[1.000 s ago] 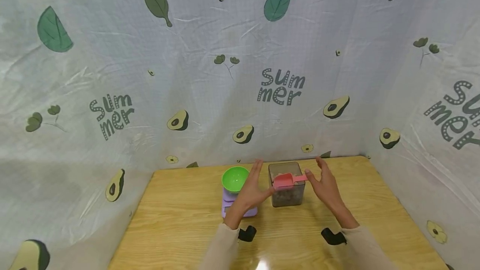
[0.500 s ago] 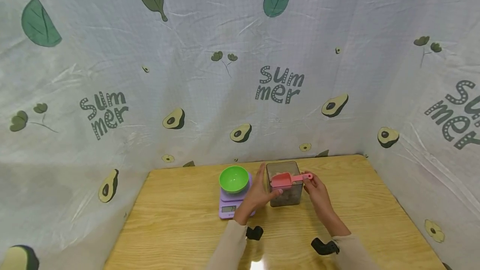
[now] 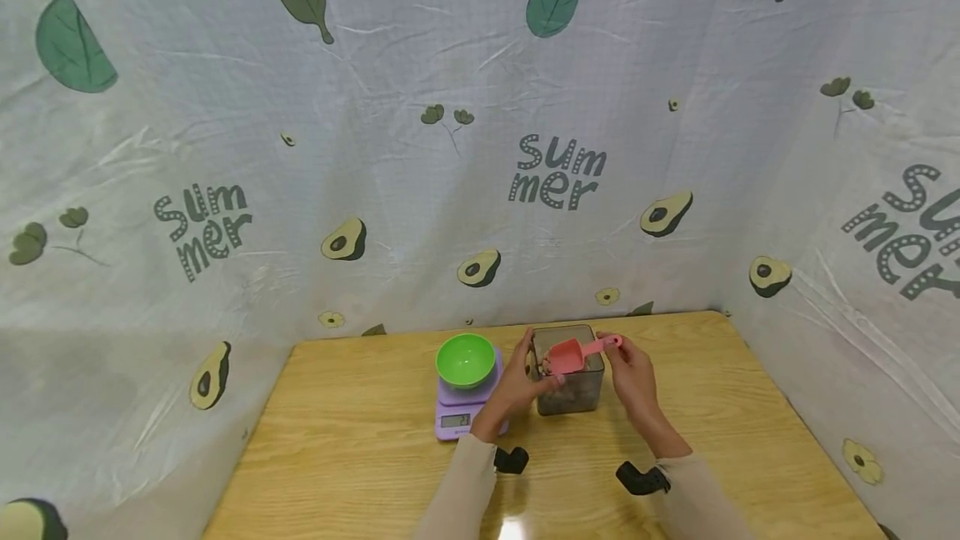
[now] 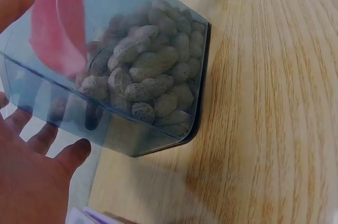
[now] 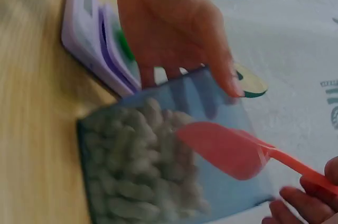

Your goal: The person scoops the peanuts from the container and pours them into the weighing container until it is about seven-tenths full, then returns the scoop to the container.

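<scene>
A clear square container (image 3: 572,398) stands on the table, partly filled with unshelled peanuts (image 4: 150,68). My left hand (image 3: 517,388) holds it at the left front corner, thumb toward the front and fingers along the left wall. My right hand (image 3: 633,380) pinches the handle of a pink scoop (image 3: 566,357) at the container's right rim. The scoop's bowl is over the opening, tilted down toward the left. In the right wrist view, the scoop (image 5: 227,150) appears above the peanuts; whether any lie inside it I cannot tell.
Left of the container, a green bowl (image 3: 465,362) sits on a purple kitchen scale (image 3: 453,422) with a lit display. Printed sheeting (image 3: 420,290) hangs behind and beside the wooden table (image 3: 345,432).
My right hand came in from the right and took the scoop's handle, then raised and tilted it. My left hand moved onto the container's left corner.
</scene>
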`<action>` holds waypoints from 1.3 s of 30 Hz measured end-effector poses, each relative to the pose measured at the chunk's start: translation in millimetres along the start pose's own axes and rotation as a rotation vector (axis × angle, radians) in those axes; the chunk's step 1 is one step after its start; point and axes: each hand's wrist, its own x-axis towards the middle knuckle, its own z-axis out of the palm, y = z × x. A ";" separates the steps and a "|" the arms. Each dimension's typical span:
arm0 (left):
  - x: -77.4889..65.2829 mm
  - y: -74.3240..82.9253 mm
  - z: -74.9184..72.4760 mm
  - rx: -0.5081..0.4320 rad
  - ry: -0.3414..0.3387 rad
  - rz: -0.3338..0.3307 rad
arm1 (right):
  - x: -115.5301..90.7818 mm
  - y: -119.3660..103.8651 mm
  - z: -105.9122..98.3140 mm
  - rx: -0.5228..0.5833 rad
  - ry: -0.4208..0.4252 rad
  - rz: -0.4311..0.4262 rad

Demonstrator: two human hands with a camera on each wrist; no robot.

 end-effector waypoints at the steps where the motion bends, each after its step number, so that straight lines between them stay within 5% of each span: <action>1: 0.0 -0.6 -0.3 0.001 -0.001 0.000 | 0.9 -3.5 -1.2 -0.037 0.012 -0.037; 7: 1.8 -2.5 -0.5 -0.024 0.001 -0.012 | 10.9 -24.9 -10.3 -0.122 0.012 -0.205; 15: 1.6 -4.5 -3.6 -0.083 -0.006 0.025 | 22.8 -39.4 -2.9 -0.486 -0.022 -0.503; 21: 1.6 -2.9 -2.7 -0.081 -0.009 0.047 | 26.4 -36.0 9.0 -0.611 -0.090 -0.662; 27: -0.8 2.7 -1.4 -0.028 -0.003 0.020 | 31.0 -27.8 16.6 -0.642 -0.091 -0.629; 33: -1.1 5.0 -0.2 -0.026 0.014 -0.006 | 33.2 -20.8 15.2 -0.556 -0.086 -0.471; 39: -1.6 5.4 -1.1 -0.033 0.020 0.001 | 30.0 -21.7 14.5 -0.410 -0.044 -0.412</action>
